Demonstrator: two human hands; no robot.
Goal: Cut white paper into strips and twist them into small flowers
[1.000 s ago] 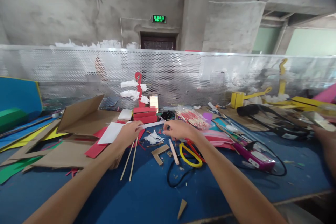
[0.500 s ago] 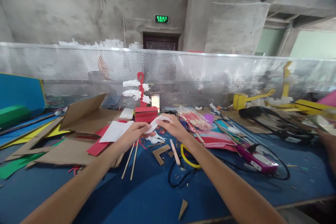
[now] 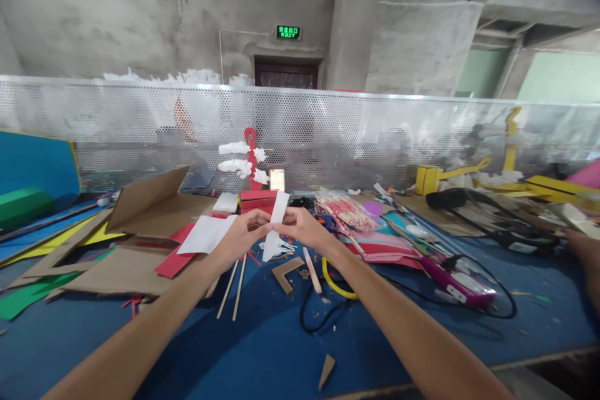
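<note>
My left hand (image 3: 241,236) and my right hand (image 3: 302,228) meet above the blue table (image 3: 262,350). Both pinch the middle of a narrow white paper strip (image 3: 275,225), which stands nearly upright between them. Just behind the strip sits a red foam model (image 3: 253,184) with white tissue tufts on its post. Under my hands lie two thin wooden sticks (image 3: 233,289), a white stick (image 3: 311,270), white paper scraps (image 3: 280,247) and a small cardboard angle (image 3: 285,273).
Cardboard sheets (image 3: 140,212) and a white sheet (image 3: 206,234) lie at the left. A yellow loop (image 3: 337,281) with black cable, a packet of sticks (image 3: 347,209) and a magenta tool (image 3: 459,287) lie at the right. A perforated metal screen (image 3: 328,131) closes the back. Another person's arm (image 3: 584,250) shows at the right edge.
The strip was stretched flat between my hands; my hands have come together and turned it nearly upright, pinching it at the middle.
</note>
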